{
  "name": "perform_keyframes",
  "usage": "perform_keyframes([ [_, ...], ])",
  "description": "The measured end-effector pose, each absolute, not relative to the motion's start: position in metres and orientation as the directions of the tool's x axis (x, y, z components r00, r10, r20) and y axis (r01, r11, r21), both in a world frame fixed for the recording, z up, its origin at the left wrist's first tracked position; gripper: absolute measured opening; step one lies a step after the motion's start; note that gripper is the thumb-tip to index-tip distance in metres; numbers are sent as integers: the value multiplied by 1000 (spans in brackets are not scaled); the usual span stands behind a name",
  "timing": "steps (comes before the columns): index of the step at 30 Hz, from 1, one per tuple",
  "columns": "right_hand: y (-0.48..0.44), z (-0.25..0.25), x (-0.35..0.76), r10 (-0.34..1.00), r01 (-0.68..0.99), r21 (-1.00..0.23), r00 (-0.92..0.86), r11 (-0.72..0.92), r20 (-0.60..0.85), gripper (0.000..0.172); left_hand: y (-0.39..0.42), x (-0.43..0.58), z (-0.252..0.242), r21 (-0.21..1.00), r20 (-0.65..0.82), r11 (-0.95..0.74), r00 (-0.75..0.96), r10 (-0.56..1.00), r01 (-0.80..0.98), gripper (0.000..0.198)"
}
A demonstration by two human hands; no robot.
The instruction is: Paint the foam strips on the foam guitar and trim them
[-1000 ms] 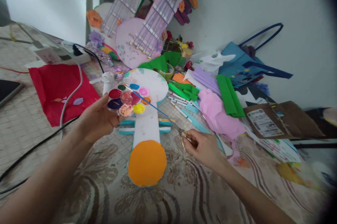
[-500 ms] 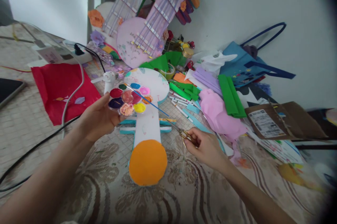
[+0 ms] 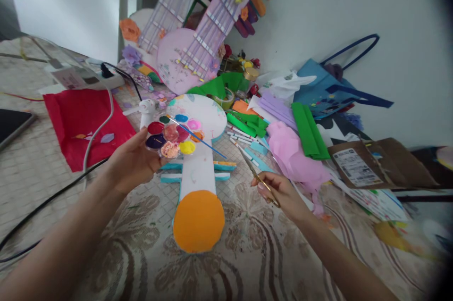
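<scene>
My left hand [image 3: 136, 159] is closed on the edge of a clear paint palette [image 3: 172, 133] whose round wells hold several colours. Across the palette lies a thin blue paintbrush [image 3: 201, 138], its handle end sticking out to the right. In my right hand [image 3: 278, 192] is a pair of gold-handled scissors [image 3: 260, 178], blades pointing up and to the left, away from me. Below the palette a white cut-out shape [image 3: 198, 171] with blue edges lies on the table, partly hidden by the palette. An orange disc [image 3: 198, 221] covers its near end.
Left lie a red sheet [image 3: 81, 150], cables and a power strip [image 3: 113, 81]. White markers [image 3: 244, 150], pink crepe paper [image 3: 295, 150], green paper [image 3: 309, 131], a cardboard piece [image 3: 382, 162] and a blue bag [image 3: 318, 86] crowd the right. Decorated instrument-like cut-outs [image 3: 177, 62] stand behind.
The scissors in my right hand have swung from pointing left towards the brush's end to pointing up and away. My right hand has shifted slightly right; my left hand keeps the palette nearly still.
</scene>
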State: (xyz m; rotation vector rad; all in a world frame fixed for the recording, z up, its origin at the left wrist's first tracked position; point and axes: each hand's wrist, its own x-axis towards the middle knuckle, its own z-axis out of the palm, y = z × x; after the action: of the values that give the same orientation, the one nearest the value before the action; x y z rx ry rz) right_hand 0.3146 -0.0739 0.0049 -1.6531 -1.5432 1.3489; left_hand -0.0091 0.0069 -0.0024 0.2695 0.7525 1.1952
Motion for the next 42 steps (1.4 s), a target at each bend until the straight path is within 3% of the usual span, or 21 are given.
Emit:
perform_keyframes([
  [4,-80,6,307,962,660,-750,-179,-38,-207,24,7,-8,-2,560,-396,377,161,904,-737,40],
  [8,-86,6,300,981,923,-372,-154,100,-119,17,7,-10,-5,549,-381,400,207,901,-734,26],
  [10,-87,5,297,977,960,-237,-178,147,-114,18,7,-11,-6,534,-385,408,216,897,-741,19],
  [14,-86,5,294,970,970,-110,-227,218,-86,21,6,-11,-5,515,-402,399,198,894,-759,20],
  [21,-83,3,291,964,966,-6,-259,259,-65,22,7,-8,-2,540,-370,371,183,911,-756,39],
  [33,-80,4,291,953,955,20,-295,297,-74,23,7,-9,-3,548,-388,389,187,902,-741,27],
  [36,-80,3,292,951,952,35,-301,304,-76,23,7,-10,-3,537,-384,395,201,901,-745,31],
  [42,-82,-3,290,944,938,101,-331,330,-15,22,6,-11,-5,563,-359,392,211,909,-728,27],
])
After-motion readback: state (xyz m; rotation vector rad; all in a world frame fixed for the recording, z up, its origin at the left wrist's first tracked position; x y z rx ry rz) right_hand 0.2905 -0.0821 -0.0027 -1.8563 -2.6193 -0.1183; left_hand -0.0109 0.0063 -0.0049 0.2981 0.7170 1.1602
